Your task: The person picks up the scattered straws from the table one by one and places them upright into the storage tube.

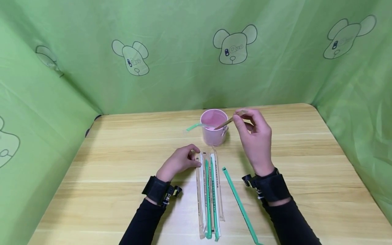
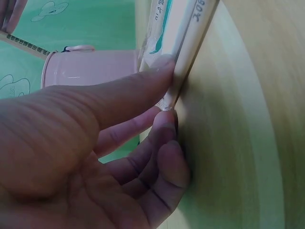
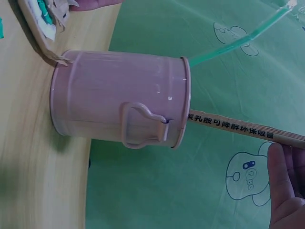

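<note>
My right hand (image 1: 255, 139) pinches the upper end of a brown paper-wrapped straw (image 3: 233, 125) with dark printed characters. Its lower end is inside a small pink bucket (image 1: 213, 137), hidden by the wall. Another straw, green at its end (image 1: 193, 127), leans out over the bucket's left rim. Below the bucket lies a row of wrapped straws (image 1: 208, 197) in brown, white and green. My left hand (image 1: 179, 161) is at the row's upper left end; in the left wrist view its thumb and fingertips pinch the tip of a white-wrapped straw (image 2: 183, 28), beside a brown one.
A single green straw (image 1: 240, 206) lies slanted to the right of the row. The bucket stands near the back of the wooden table (image 1: 122, 163), its folded handle (image 3: 138, 126) on the right side. Green curtains (image 1: 183, 68) with bear-head drawings enclose the table.
</note>
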Tool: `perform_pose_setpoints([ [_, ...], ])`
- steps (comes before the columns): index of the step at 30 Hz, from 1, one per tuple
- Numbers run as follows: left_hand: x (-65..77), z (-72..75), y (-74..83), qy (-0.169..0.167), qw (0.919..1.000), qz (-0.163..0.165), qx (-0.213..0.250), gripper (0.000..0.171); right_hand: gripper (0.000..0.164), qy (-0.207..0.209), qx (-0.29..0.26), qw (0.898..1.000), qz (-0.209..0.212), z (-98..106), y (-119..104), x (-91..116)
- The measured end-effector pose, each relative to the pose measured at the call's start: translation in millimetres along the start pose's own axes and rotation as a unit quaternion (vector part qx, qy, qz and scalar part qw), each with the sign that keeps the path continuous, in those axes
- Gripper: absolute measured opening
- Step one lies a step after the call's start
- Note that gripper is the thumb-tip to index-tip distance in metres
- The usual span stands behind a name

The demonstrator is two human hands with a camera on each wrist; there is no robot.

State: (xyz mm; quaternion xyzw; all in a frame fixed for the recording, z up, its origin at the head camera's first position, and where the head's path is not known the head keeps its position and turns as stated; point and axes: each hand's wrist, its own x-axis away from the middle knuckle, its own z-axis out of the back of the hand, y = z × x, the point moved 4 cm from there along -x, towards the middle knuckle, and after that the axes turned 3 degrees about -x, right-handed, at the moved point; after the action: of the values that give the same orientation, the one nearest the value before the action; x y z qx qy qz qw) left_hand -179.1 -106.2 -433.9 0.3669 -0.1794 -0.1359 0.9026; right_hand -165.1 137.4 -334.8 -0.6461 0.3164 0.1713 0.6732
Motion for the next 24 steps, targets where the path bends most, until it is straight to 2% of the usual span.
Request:
perform_pose_setpoints([
  [3,-1.1,-0.7,-1.2,0.012,0.9999,-0.004,0.001,0.039,0.017,-0.009,0.015,1.000,-0.005,-1.4,2.8,1.2],
  [6,-2.6,-1.0,-2.6,0.037,0.9991,-0.017,-0.007,0.034,0.019,-0.024,0.039,0.999,-0.012,-2.1,7.8,2.1],
  [10,-2.1,0.4,-3.2,0.065,0.9974,-0.025,-0.019,0.039,0.021,-0.057,0.085,0.994,-0.031,-3.6,17.1,3.2],
  [15,1.8,2.0,-2.6,0.052,0.9985,-0.006,-0.014,0.054,0.028,-0.106,0.120,0.985,-0.070,-6.0,26.4,5.9],
  [20,2.6,2.4,-0.9,0.052,0.9982,0.004,-0.031,0.046,0.039,-0.129,0.138,0.977,-0.099,-6.8,29.9,7.4],
  [24,2.6,2.6,-0.8,0.055,0.9980,0.007,-0.031,0.041,0.044,-0.136,0.133,0.976,-0.104,-5.9,29.6,8.3],
])
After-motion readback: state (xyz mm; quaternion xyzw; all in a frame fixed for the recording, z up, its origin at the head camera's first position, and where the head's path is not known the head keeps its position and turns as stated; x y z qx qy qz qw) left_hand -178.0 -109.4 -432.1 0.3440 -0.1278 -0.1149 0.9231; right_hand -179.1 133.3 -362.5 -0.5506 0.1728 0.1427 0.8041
